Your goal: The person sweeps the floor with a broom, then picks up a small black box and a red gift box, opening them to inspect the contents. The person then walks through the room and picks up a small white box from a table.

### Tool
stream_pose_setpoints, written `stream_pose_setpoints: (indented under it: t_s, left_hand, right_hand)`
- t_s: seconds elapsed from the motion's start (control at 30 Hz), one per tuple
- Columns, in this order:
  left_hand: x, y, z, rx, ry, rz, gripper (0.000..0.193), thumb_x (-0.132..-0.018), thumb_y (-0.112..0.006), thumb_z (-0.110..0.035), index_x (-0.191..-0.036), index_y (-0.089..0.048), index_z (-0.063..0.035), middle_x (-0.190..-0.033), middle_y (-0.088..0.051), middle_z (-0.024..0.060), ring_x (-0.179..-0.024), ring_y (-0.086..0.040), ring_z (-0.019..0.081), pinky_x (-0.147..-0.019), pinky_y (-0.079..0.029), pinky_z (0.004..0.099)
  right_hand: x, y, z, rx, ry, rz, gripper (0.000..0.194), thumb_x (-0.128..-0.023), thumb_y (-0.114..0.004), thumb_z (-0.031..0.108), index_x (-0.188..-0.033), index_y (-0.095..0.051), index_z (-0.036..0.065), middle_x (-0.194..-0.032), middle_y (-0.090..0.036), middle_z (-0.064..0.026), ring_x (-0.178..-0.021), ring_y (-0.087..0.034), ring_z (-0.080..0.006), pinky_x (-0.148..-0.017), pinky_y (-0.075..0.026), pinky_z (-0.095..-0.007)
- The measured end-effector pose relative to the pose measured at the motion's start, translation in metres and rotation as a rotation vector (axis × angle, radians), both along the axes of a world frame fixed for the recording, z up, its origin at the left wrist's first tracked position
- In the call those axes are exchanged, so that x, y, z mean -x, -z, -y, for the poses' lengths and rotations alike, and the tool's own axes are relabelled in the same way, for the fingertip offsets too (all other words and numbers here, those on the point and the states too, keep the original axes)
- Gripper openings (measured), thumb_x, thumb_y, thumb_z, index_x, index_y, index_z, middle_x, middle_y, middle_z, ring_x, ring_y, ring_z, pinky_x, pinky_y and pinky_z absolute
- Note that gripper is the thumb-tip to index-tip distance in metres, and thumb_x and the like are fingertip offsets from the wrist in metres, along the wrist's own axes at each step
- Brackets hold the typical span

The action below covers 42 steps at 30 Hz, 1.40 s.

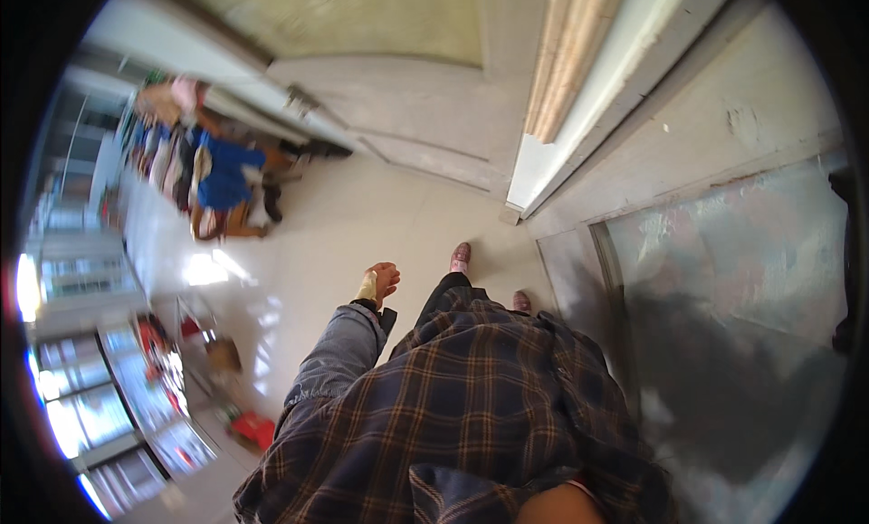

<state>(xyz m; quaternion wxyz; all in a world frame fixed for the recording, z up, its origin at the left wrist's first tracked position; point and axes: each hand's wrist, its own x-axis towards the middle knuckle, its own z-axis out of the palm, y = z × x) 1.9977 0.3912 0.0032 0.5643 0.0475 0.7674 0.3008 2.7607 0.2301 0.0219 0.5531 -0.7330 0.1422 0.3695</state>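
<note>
My left hand (385,281) hangs over the pale floor (380,205), its fingers loosely bent and nothing visible in them. A yellowish patch (367,286) covers part of the wrist, beside a black band. That arm wears a grey-blue sleeve (339,354). Out of view is my right hand, with the plaid garment (475,361) filling the lower middle. Below me are my feet in reddish patterned shoes, one (461,252) farther forward than the other (521,301).
An open door (421,96) with a metal handle (299,102) stands ahead, beside a white door frame (577,137). Right of me rises a panel with a worn, mottled surface (733,252). Clothes (227,171) lie over wooden furniture at the left. A red item (252,430) sits low near bright windows (88,402).
</note>
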Motion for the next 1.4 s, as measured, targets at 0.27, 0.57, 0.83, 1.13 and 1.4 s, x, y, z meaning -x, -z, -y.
stream_pose_setpoints:
  t_s: [0.27,0.57,0.83,1.13,1.4]
  left_hand:
    - [0.066,-0.022,-0.186,-0.02,0.775,-0.009,0.036,-0.098,-0.061,-0.025,-0.127,-0.059,-0.0037,-0.111,-0.066,0.0077,-0.096,-0.062,0.0179,-0.08,-0.051,0.0336]
    - [0.084,-0.008,-0.218,-0.013,1.141,0.07,0.036,-0.098,-0.061,-0.028,-0.124,-0.06,-0.0027,-0.11,-0.067,0.0079,-0.096,-0.063,0.0189,-0.083,-0.051,0.0354]
    - [0.139,-0.015,-0.164,-0.059,1.268,0.085,0.036,-0.095,-0.063,-0.027,-0.123,-0.062,-0.0038,-0.105,-0.07,0.0073,-0.093,-0.066,0.0173,-0.078,-0.053,0.0327]
    - [0.255,-0.035,-0.088,-0.032,1.189,0.003,0.035,-0.094,-0.063,-0.025,-0.12,-0.063,-0.0029,-0.101,-0.069,0.0065,-0.088,-0.066,0.0168,-0.074,-0.054,0.0326]
    - [0.306,-0.039,-0.082,-0.095,1.113,-0.02,0.034,-0.093,-0.065,-0.025,-0.118,-0.064,-0.0015,-0.096,-0.069,0.0068,-0.084,-0.067,0.0167,-0.068,-0.054,0.0325]
  right_hand:
    - [0.16,-0.009,0.121,-0.057,0.533,0.149,0.041,-0.099,-0.059,0.043,-0.128,-0.055,0.015,-0.119,-0.056,-0.0122,-0.107,-0.054,-0.0285,-0.078,-0.052,-0.0476]
    - [0.308,0.01,0.175,-0.155,0.869,0.244,0.051,-0.097,-0.061,0.046,-0.137,-0.052,0.016,-0.13,-0.054,-0.014,-0.115,-0.054,-0.0313,-0.078,-0.053,-0.0491]
    - [0.403,0.04,0.172,-0.288,1.032,0.379,0.055,-0.092,-0.067,0.043,-0.14,-0.052,0.02,-0.135,-0.051,-0.0173,-0.114,-0.055,-0.0352,-0.079,-0.053,-0.0514]
    - [0.457,0.062,0.183,-0.035,1.214,0.454,0.058,-0.09,-0.071,0.04,-0.14,-0.054,0.016,-0.132,-0.054,-0.016,-0.113,-0.056,-0.0315,-0.09,-0.054,-0.0486]
    - [0.471,0.083,0.203,-0.7,1.354,0.147,0.045,-0.089,-0.068,0.041,-0.107,-0.056,0.002,-0.081,-0.058,-0.0118,-0.07,-0.054,-0.026,-0.077,-0.046,-0.0504]
